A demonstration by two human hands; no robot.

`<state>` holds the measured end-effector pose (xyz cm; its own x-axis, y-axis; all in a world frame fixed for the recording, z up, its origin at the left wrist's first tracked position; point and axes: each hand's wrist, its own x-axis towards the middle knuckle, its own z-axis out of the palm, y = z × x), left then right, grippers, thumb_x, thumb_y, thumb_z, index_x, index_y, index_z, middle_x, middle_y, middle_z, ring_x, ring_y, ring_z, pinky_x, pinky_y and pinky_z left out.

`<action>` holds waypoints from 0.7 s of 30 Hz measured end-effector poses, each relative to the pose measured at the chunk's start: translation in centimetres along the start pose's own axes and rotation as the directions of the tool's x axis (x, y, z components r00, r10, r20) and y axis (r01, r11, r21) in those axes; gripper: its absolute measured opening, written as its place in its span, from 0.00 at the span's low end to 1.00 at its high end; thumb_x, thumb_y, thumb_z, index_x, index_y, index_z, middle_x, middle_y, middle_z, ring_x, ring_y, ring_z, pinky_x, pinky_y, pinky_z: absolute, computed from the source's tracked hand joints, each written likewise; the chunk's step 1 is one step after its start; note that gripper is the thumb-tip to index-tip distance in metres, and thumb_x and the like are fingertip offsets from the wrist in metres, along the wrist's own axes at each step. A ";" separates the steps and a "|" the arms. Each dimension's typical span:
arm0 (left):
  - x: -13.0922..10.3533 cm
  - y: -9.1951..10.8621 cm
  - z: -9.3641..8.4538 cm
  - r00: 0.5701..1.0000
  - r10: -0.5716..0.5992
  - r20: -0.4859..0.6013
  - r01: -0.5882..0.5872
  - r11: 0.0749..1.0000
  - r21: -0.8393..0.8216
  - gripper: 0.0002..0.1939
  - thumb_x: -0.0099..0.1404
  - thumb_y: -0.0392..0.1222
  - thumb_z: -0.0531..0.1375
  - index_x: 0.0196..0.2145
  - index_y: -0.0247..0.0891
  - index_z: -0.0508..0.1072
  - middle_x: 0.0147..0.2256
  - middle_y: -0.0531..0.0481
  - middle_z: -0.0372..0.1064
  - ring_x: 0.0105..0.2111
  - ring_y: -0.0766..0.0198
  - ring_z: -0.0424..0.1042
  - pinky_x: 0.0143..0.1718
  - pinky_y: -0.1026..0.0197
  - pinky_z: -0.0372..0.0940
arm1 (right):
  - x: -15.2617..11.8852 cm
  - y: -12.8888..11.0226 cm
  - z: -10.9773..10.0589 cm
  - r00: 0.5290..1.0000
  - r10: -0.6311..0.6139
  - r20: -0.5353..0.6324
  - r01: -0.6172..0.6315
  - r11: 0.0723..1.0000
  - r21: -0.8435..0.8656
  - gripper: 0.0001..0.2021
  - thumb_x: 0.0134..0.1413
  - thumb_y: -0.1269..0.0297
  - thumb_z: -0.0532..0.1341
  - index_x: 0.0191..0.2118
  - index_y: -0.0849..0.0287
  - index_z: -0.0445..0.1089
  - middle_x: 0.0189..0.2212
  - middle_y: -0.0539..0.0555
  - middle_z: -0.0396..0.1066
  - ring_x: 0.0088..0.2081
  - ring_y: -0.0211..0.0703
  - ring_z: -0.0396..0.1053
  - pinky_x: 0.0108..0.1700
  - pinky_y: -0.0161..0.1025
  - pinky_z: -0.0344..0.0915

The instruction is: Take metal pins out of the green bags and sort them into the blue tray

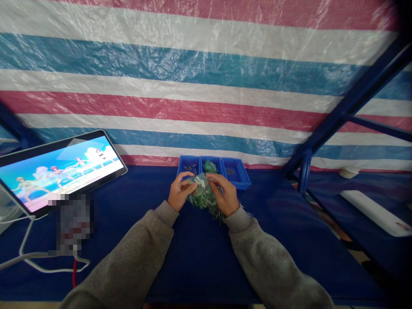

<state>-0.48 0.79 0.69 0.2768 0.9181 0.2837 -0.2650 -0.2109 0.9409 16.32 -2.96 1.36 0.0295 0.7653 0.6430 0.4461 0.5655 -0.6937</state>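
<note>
My left hand (180,191) pinches the left side of a small clear plastic bag (201,182) between thumb and fingers. On its other side my right hand (225,195) is closed on the same bag. Pale, slim pieces show through the film, too small to name. Just below the bag, a heap of green packets (201,201) lies on the table, partly covered by my right hand. Right behind my hands stand blue bins (236,182): slim metal pieces (189,167) in the left one, a green packet (210,166) in the middle one, something small and dim in the right one.
A lit screen (64,167) leans at the left, with a white cable (24,244) and a blurred-out object (75,223) before it. The dark blue table (199,257) meets a striped sheet (193,107) behind. Blue metal posts (322,124) and a white bar (375,212) are at the right.
</note>
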 end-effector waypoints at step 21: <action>-0.2 0.1 0.3 0.999 -0.037 -0.001 0.037 0.999 0.028 0.24 0.53 0.45 0.66 0.45 0.36 0.64 0.23 0.55 0.69 0.18 0.67 0.69 0.23 0.64 0.67 | 0.0 -0.1 -0.2 0.998 -0.048 -0.037 0.045 0.996 -0.077 0.13 0.61 0.67 0.49 0.45 0.56 0.69 0.42 0.57 0.70 0.38 0.42 0.70 0.41 0.41 0.68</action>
<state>-0.30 0.47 0.74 0.2853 0.9256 0.2487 -0.2284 -0.1864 0.9556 16.45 -3.07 1.55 0.0413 0.7254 0.6871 0.5149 0.5739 -0.6368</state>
